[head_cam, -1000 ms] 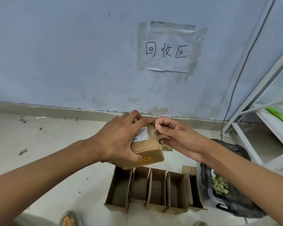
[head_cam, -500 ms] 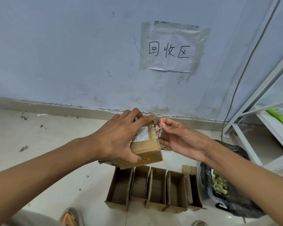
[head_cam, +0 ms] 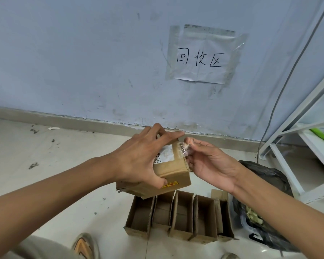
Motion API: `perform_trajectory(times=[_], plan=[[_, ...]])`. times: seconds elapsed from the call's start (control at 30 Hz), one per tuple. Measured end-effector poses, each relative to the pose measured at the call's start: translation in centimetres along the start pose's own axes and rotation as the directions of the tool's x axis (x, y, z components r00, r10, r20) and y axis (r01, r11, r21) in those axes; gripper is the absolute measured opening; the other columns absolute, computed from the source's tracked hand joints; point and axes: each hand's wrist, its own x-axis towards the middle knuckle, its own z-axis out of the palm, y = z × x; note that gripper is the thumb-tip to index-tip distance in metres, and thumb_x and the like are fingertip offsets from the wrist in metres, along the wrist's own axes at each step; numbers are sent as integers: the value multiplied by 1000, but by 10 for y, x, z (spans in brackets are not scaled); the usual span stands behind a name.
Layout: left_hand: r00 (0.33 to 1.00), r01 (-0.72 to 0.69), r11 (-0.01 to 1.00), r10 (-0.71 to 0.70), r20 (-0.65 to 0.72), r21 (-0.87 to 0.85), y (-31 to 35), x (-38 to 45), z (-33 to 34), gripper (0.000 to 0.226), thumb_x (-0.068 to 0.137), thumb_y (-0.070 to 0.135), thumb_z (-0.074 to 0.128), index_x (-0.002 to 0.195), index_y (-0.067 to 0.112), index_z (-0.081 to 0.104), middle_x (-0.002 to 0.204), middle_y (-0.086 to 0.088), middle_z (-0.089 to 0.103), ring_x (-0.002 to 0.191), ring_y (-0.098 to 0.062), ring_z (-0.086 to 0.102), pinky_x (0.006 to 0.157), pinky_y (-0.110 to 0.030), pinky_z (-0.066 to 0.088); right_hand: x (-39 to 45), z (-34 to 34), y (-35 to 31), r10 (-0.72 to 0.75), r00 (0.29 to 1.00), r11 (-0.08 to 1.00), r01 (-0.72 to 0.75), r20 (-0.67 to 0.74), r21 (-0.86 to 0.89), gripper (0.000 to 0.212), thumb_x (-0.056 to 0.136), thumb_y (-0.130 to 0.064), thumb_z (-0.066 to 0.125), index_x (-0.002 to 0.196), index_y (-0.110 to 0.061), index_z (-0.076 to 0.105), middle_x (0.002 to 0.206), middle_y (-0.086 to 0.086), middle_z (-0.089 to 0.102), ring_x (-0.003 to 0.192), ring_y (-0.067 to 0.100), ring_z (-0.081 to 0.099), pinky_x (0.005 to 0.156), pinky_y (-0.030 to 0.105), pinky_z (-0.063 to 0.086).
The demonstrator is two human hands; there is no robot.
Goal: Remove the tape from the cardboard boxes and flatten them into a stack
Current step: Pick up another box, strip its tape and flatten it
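left hand (head_cam: 138, 159) grips the small brown cardboard box (head_cam: 171, 171); right hand (head_cam: 208, 161) pinches crumpled clear tape (head_cam: 183, 149); best peel steadily toward three o'clock, bracing the box.

Scuffed blue wall (head_cam: 82, 62), pale tiled floor (head_cam: 64, 174), white shelving (head_cam: 307, 146)

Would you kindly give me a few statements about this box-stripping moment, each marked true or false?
1. The left hand grips the cardboard box in the air. True.
2. The right hand pinches clear tape at the box's edge. True.
3. The opened boxes on the floor lie in a flat stack. False: they stand side by side in a row.
4. The black bag lies left of the row. False: it lies to the right.
5. A paper sign is taped to the wall. True.
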Motion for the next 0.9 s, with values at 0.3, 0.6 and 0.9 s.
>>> perform_trajectory(times=[0.3, 0.6, 0.9], plan=[[999, -31, 996, 33, 19, -87, 2, 2, 2, 109, 53, 66, 81, 146, 52, 23, 126, 14, 30, 117, -10, 40, 89, -30, 50, -10, 12, 1, -68, 995, 997, 71, -72, 36, 15, 100, -13, 57, 92, -16, 69, 91, 6, 59, 77, 13, 53, 75, 27, 37], [998, -63, 997, 61, 30, 36, -8, 9, -7, 111, 54, 71, 78, 149, 45, 28, 126, 15, 32, 114, -9, 40, 90, -30, 49, -9, -1, -12, -13, 994, 998, 5, -111, -70, 7, 106, -18, 56, 99, -19, 57, 95, 9, 62, 83, 18, 67, 70, 27, 45], [995, -99, 959, 90, 43, 266, -1, 10, 4, 106, 53, 76, 67, 147, 42, 32, 125, 8, 38, 109, -14, 43, 81, -32, 45, -8, 3, 3, -227, 936, 866, 67, -270, -496, 13, 111, -22, 48, 107, -11, 45, 87, 15, 74, 61, 23, 70, 49, 24, 49]])
